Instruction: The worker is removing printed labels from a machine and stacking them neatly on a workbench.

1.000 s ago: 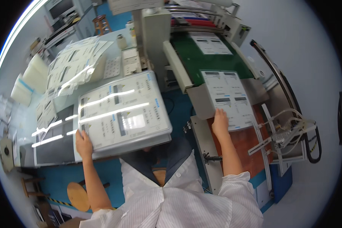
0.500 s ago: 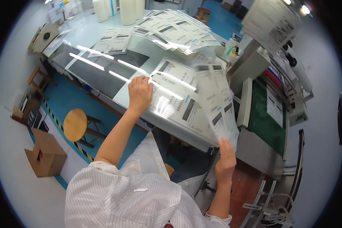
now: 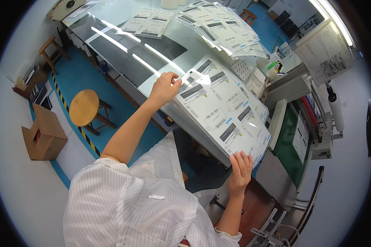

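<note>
A large printed sheet point(image 3: 216, 109) with grey bars and blue marks lies on top at the near edge of the glass-topped table point(image 3: 148, 74). Beside its upper left corner is my left hand point(image 3: 165, 87), fingers curled and thumb close to the index finger; whatever they may pinch there cannot be made out. At the sheet's near right corner my right hand point(image 3: 240, 171) rests with extended fingers slightly apart, their tips over the edge. More sheet edges show under the right side of the top one.
A fanned pile of printed sheets point(image 3: 224, 26) and a smaller stack point(image 3: 148, 22) lie farther back. On the right stands a machine with a green belt point(image 3: 290, 142) carrying a sheet. A wooden stool point(image 3: 84, 108) and a cardboard box point(image 3: 45, 133) are on the left floor.
The sheet that hung tilted from my right hand now lies flat over the others. My left hand has curled its fingers at the corner. The whole view has shifted.
</note>
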### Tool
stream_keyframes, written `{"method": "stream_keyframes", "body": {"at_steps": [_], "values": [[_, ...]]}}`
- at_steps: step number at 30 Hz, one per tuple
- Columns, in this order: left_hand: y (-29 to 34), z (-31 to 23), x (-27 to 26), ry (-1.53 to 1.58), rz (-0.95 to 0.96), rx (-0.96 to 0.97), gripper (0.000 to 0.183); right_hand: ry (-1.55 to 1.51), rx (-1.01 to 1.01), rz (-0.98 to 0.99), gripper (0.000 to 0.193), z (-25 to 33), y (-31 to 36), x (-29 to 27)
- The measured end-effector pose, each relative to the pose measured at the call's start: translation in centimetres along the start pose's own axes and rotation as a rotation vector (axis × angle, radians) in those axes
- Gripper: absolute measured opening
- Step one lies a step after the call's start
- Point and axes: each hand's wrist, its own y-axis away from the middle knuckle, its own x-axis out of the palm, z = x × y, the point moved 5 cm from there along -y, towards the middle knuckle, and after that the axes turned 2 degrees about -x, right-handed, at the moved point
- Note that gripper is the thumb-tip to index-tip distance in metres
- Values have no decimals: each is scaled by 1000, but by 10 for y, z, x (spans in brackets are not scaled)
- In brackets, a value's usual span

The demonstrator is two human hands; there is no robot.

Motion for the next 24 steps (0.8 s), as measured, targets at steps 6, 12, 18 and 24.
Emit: {"method": "stream_keyframes", "body": {"at_steps": [6,12,18,24], "values": [[3,15,-3,84,103,-49,30,-43,-22,2,30,-6,-8,6],[8,11,-3,98,71,49,25,-40,-67,37,33,-14,-22,11],[25,3,-2,217,-63,97,28,149,74,172,37,-40,-2,26],[26,3,5,123,-94,175,31,63,358,243,47,-54,29,45]]}}
